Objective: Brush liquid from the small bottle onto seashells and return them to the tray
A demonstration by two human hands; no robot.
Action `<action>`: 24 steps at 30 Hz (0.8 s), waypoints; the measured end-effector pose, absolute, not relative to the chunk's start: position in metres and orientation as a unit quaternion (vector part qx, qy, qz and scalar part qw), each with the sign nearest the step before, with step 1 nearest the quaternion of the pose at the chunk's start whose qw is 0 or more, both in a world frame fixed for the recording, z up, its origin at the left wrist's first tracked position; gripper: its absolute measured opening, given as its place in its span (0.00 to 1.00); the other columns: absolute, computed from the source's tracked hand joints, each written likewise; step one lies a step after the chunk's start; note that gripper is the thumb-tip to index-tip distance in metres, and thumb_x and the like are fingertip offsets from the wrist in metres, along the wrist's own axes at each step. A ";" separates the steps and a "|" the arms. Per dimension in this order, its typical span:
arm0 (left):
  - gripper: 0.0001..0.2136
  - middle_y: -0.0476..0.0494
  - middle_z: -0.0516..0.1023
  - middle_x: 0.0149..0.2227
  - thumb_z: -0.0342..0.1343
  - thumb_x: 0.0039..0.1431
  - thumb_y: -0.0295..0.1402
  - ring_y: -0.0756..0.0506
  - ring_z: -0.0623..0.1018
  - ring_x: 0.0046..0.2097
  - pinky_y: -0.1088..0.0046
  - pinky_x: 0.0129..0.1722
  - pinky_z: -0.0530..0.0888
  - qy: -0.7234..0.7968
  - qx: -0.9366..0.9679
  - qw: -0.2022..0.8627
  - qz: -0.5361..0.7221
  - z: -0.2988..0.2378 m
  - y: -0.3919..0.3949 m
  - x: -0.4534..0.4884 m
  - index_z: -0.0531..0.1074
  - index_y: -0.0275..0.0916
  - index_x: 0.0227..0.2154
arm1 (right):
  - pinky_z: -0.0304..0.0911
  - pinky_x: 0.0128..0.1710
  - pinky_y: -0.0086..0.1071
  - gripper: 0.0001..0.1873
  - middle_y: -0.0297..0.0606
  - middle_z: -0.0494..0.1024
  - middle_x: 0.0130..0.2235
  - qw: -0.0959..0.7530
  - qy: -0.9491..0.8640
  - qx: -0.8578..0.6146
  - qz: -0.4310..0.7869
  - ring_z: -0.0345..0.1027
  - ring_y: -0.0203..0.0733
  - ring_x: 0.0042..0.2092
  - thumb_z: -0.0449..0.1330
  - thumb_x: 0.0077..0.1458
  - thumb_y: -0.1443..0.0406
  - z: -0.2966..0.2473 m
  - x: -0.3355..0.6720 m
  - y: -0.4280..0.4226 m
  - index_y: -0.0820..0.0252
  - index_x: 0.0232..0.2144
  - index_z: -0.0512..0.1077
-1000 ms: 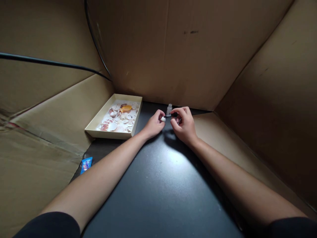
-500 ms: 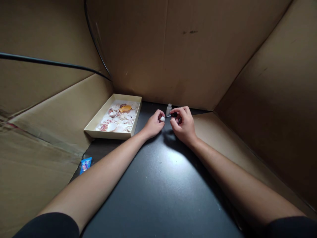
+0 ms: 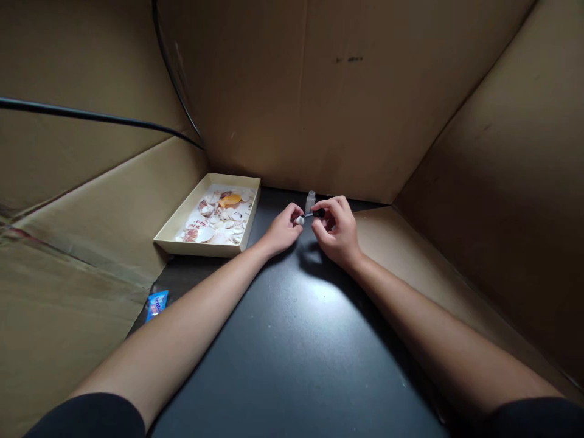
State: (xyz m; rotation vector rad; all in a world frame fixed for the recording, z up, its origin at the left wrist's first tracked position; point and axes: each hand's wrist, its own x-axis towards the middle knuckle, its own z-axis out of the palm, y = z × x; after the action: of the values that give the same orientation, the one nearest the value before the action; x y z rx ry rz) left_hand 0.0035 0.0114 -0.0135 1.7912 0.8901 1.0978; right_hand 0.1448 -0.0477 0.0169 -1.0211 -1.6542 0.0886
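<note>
Pinched in the fingertips of my left hand [image 3: 283, 229] is a small white piece [image 3: 300, 221] that looks like a shell. My right hand [image 3: 336, 230] grips the black cap of a bottle brush [image 3: 308, 215] between thumb and fingers. The brush points left, with its tip at the upper edge of the white piece; whether it touches is too small to tell. Just behind the two hands a small clear bottle [image 3: 311, 201] stands upright without a cap. Part of its base is hidden by the brush and fingers.
A shallow cream tray [image 3: 201, 247] of shells, one of them orange, sits to the left. A blue packet [image 3: 157, 304] lies near my left forearm at the edge of the black table [image 3: 292, 365]. Cardboard walls [image 3: 292, 91] enclose the space, and a black cable [image 3: 91, 114] hangs at upper left.
The brush tip has shifted slightly up and left over the white piece. My right hand has moved a little left, while my left hand stays nearly still.
</note>
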 end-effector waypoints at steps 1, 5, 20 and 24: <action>0.09 0.53 0.64 0.29 0.54 0.49 0.22 0.53 0.64 0.31 0.77 0.32 0.61 0.352 0.713 0.419 0.439 -0.013 0.011 0.004 0.63 0.38 0.32 | 0.64 0.30 0.30 0.10 0.34 0.65 0.36 0.563 -0.704 -0.432 0.039 0.60 0.32 0.27 0.57 0.48 0.71 0.017 0.145 -0.048 0.57 0.35 0.70; 0.09 0.53 0.64 0.28 0.56 0.47 0.22 0.53 0.63 0.30 0.77 0.31 0.61 0.360 0.704 0.426 0.440 -0.012 0.011 0.004 0.63 0.38 0.31 | 0.64 0.30 0.30 0.10 0.34 0.65 0.36 0.546 -0.710 -0.443 0.049 0.61 0.32 0.27 0.57 0.48 0.71 0.016 0.145 -0.047 0.56 0.35 0.70; 0.10 0.53 0.63 0.30 0.51 0.48 0.19 0.53 0.64 0.32 0.78 0.32 0.61 0.360 0.717 0.400 0.443 -0.012 0.011 0.003 0.62 0.38 0.33 | 0.66 0.32 0.32 0.10 0.35 0.64 0.36 0.551 -0.705 -0.444 0.043 0.61 0.34 0.30 0.55 0.47 0.72 0.017 0.145 -0.048 0.57 0.33 0.70; 0.10 0.53 0.63 0.30 0.51 0.48 0.19 0.54 0.62 0.30 0.78 0.30 0.60 0.359 0.719 0.403 0.437 -0.011 0.010 0.003 0.62 0.38 0.33 | 0.66 0.32 0.33 0.11 0.36 0.64 0.37 0.561 -0.712 -0.421 0.026 0.62 0.36 0.33 0.56 0.47 0.72 0.018 0.145 -0.050 0.57 0.34 0.70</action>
State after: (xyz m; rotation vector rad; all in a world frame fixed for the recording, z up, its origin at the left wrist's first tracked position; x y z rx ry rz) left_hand 0.0031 0.0105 -0.0113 1.8158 0.9079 1.1041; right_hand 0.1451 -0.0499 0.0183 -0.9911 -1.6780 0.0624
